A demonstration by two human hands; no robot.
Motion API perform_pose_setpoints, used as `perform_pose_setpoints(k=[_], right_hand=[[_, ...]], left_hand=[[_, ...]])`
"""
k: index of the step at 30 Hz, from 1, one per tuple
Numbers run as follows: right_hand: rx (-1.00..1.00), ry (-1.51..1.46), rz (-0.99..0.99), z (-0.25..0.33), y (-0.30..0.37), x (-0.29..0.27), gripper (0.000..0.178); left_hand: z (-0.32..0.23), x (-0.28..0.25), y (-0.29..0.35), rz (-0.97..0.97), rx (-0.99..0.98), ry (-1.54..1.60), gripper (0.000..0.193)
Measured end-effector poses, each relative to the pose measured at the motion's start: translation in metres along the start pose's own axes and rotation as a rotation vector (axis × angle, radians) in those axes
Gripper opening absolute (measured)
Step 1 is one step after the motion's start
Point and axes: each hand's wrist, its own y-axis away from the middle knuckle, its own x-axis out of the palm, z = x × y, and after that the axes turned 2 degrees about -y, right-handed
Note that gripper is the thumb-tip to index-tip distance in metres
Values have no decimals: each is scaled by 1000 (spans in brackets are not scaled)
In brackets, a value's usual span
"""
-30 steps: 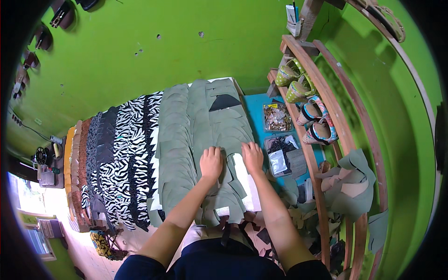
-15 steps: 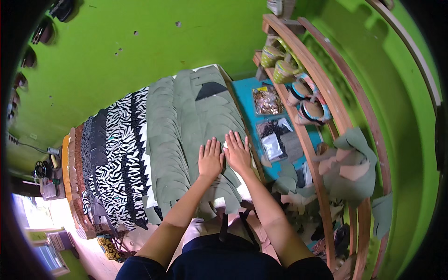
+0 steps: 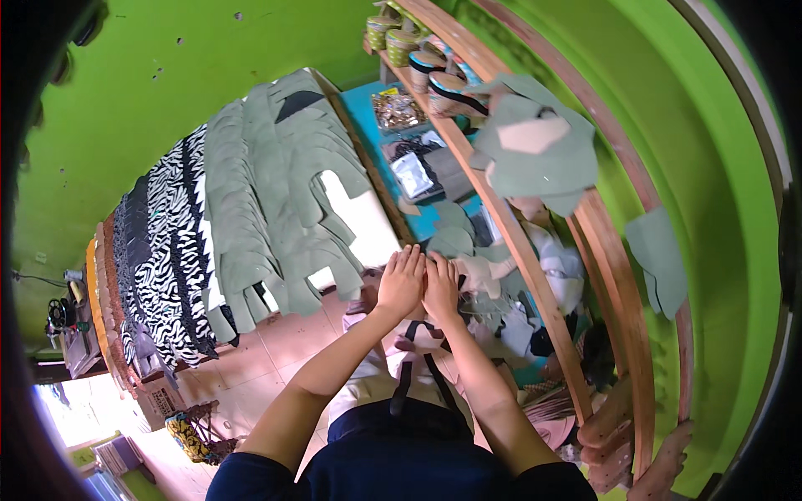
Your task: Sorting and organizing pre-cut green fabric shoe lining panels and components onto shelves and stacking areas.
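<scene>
grey-green pieces (image 3: 271, 184) lie in overlapping rows at left of centre; this part seems mostly laid, while a white sheet (image 3: 355, 217) shows beside them. left hand (image 3: 403, 280) and right hand (image 3: 440, 288) are side by side near the middle, fingers close together; the palms are hidden, so i cannot tell whether either grip pinches something. scraps (image 3: 518, 334) at lower right are partly blocked.
</scene>
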Motion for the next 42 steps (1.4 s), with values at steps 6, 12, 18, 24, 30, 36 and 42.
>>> perform_pose_setpoints(k=[6,12,18,24,30,36,42], right_hand=[[47,30,-1,-37,36,-22,28],[113,9,-83,-82,13,-16,24],[304,204,-85,-112,-27,-11,35],[360,295,32,-126,-46,7,31],[209,-143,-85,-129,-43,4,9],[21,-381,-153,-107,-46,-26,10],[-121,-453,-227,-68,-55,-37,21]], left_hand=[[-47,27,9,35,34,41,37],[-40,40,-20,218,52,27,38],[-31,53,-49,370,19,23,39],[-26,71,-56,336,-71,195,57],[-33,61,-56,279,-139,405,63],[-47,30,-64,-56,-273,646,54],[-28,13,-49,-132,-375,671,22]])
